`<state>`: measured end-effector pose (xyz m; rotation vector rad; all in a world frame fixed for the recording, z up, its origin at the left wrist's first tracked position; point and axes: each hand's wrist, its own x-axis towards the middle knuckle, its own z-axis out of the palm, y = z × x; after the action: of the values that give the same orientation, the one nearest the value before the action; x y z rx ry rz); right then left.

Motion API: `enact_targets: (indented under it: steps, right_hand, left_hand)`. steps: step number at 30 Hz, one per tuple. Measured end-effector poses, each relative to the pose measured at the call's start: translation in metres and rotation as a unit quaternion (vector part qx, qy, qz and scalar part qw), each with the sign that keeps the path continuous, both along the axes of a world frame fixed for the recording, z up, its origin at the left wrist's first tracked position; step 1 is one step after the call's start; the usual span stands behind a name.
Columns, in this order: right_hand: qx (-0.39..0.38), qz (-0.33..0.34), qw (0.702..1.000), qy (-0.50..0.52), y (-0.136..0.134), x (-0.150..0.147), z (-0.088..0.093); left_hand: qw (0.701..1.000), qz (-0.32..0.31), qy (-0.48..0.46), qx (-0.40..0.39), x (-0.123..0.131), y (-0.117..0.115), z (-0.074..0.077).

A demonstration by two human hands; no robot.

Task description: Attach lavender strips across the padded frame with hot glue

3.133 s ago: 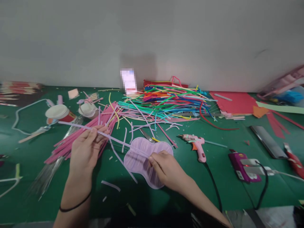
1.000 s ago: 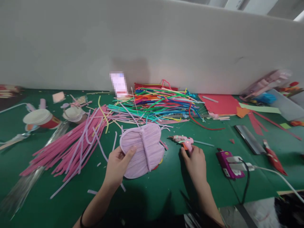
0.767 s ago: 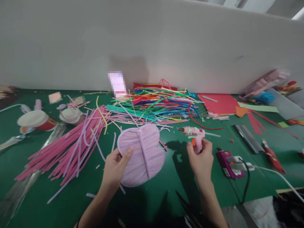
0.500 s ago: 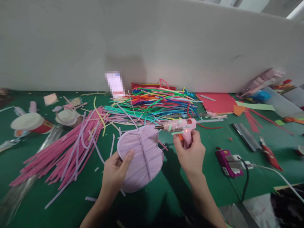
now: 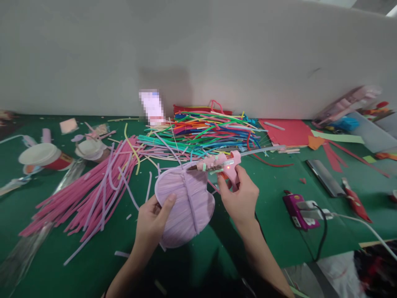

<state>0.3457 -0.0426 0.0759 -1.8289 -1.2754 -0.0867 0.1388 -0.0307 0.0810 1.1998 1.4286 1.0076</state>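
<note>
My left hand (image 5: 154,220) grips a lilac heart-like shape covered in pipe cleaners (image 5: 182,211) by its left edge, thumb on the front face. A lilac strip (image 5: 191,203) runs down its middle, and a thin stem sticks out past its top. In my right hand (image 5: 240,194) is a pink glue gun (image 5: 221,165), fingers wrapped round the handle by the orange trigger. Its dark nozzle points left at the top of the lilac shape, close to the upper end of the strip. I cannot tell whether the tip touches. A clear glue stick (image 5: 260,150) juts from the gun's back.
Pink pipe cleaners (image 5: 83,190) lie in a bundle at left, beside paper cups (image 5: 43,154). A multicoloured pile (image 5: 204,132) sits behind my hands. To the right are red paper (image 5: 283,134), a dark phone-like slab (image 5: 324,178) and a purple power strip (image 5: 299,211).
My right hand has brought the glue gun left, so its nozzle now overlaps the top of the lilac shape. My left hand keeps its hold; the view has shifted slightly.
</note>
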Motion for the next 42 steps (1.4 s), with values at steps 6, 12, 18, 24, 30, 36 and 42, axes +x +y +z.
enact_targets:
  steps: [6, 12, 18, 24, 30, 36, 42]
  right_hand:
    - [-0.006, 0.004, 1.000, -0.005, -0.0012, -0.0001, -0.0007]
    - [-0.003, 0.003, 1.000, -0.013, -0.0018, 0.0001, -0.0013]
    - [0.014, -0.005, 0.999, -0.029, -0.0016, 0.0011, -0.0018]
    - [0.027, -0.005, 0.999, -0.043, -0.0005, 0.0029, -0.0023]
    - [0.045, -0.002, 0.996, -0.075, -0.0003, 0.0024, -0.0010]
    - [0.042, -0.005, 0.996, -0.075, -0.0012, 0.0038, -0.0026]
    - [0.032, -0.022, 0.996, -0.086, -0.0018, 0.0070, -0.0023]
  left_hand:
    - [1.000, -0.004, -0.007, -0.003, 0.0001, -0.0011, -0.0030]
    - [1.000, -0.010, 0.005, 0.008, -0.0015, -0.0020, -0.0028]
    - [1.000, -0.010, 0.013, 0.009, -0.0008, -0.0020, -0.0007]
    - [1.000, -0.006, 0.021, 0.018, -0.0020, -0.0015, -0.0024]
    - [1.000, -0.008, 0.016, 0.018, -0.0007, -0.0015, -0.0030]
    - [0.999, -0.007, 0.022, 0.024, -0.0009, -0.0026, 0.0000]
    - [0.999, -0.005, 0.032, 0.018, -0.0021, -0.0017, -0.0040]
